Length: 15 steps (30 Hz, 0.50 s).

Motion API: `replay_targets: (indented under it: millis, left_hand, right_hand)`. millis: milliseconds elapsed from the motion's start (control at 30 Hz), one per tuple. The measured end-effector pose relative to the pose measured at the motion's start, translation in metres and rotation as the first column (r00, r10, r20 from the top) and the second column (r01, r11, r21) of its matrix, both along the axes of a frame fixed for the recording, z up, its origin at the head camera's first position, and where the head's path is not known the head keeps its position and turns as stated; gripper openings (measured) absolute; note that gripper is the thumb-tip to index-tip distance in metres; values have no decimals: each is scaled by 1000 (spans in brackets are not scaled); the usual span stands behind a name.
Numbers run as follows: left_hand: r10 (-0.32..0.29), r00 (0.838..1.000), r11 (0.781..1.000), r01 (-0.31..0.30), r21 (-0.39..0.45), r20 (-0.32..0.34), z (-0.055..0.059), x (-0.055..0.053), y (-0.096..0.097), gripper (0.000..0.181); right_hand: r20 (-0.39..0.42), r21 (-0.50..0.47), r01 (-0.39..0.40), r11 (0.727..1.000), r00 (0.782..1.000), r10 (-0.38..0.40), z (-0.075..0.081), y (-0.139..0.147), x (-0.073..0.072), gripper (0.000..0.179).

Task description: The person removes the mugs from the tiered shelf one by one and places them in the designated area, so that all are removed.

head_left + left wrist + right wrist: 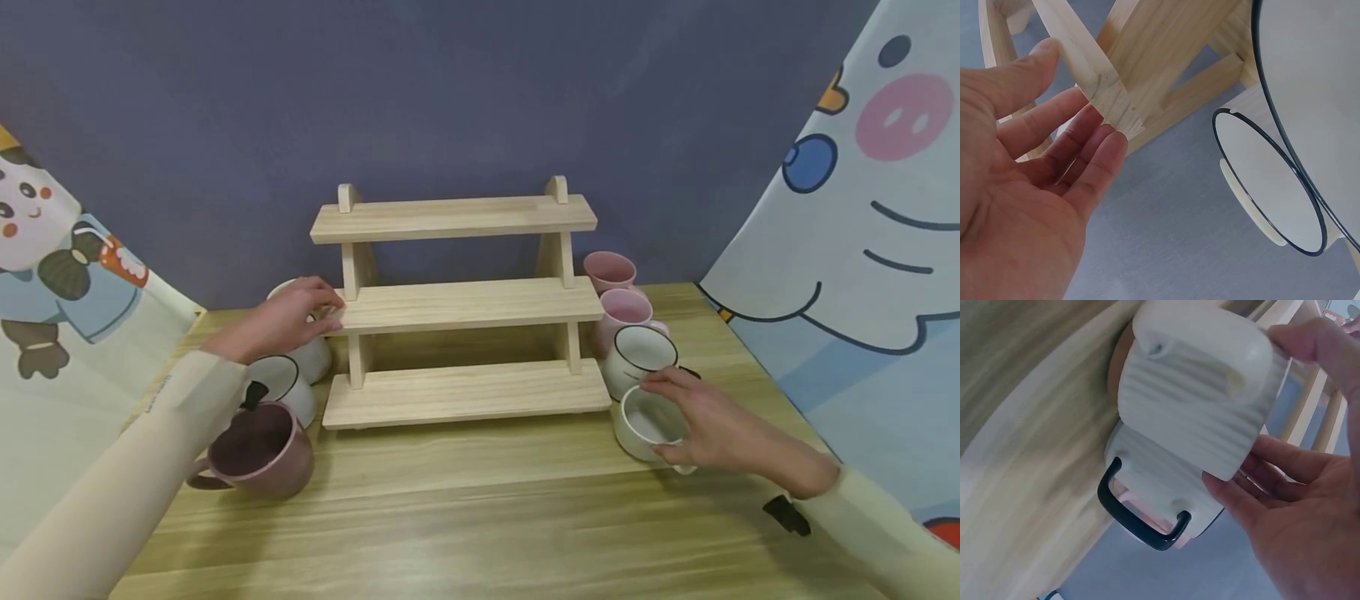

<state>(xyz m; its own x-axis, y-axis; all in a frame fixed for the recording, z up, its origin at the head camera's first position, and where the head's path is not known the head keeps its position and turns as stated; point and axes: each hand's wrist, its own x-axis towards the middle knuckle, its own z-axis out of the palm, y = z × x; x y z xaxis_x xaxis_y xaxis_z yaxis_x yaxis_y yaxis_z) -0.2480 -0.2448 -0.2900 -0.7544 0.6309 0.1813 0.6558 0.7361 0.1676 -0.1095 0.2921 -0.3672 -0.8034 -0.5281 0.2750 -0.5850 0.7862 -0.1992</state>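
A three-tier wooden display shelf (465,304) stands against the back wall. My left hand (296,312) is at the left end of its middle board (1088,69), with thumb and fingertips touching that end from either side. On the right, my right hand (708,425) holds a small white ribbed mug (1200,394) by its rim, thumb on the near side and fingers across. The mug's white handle points toward me. Just behind it is a white mug with a black rim and black handle (1141,519).
Two pink mugs (626,307) stand behind, right of the shelf. On the left are a dark mauve mug (273,467), a black-rimmed white mug (303,404) and further white mugs (313,360) partly behind my left arm. Printed cloths (862,242) hang at both sides of the wooden tabletop (450,517).
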Motion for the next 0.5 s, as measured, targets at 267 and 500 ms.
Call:
replay_targets:
  millis: [267, 500]
  left_hand:
    - [8, 1000, 1000, -8, -13, 13, 3, 4, -10, 26]
    - [15, 1000, 1000, -16, -19, -14, 4, 9, -14, 26]
  right_hand:
    - [-28, -15, 17, 1000, 999, -17, -3, -3, -1, 61]
    - [-109, -82, -18, 996, 994, 9, -7, -4, -5, 50]
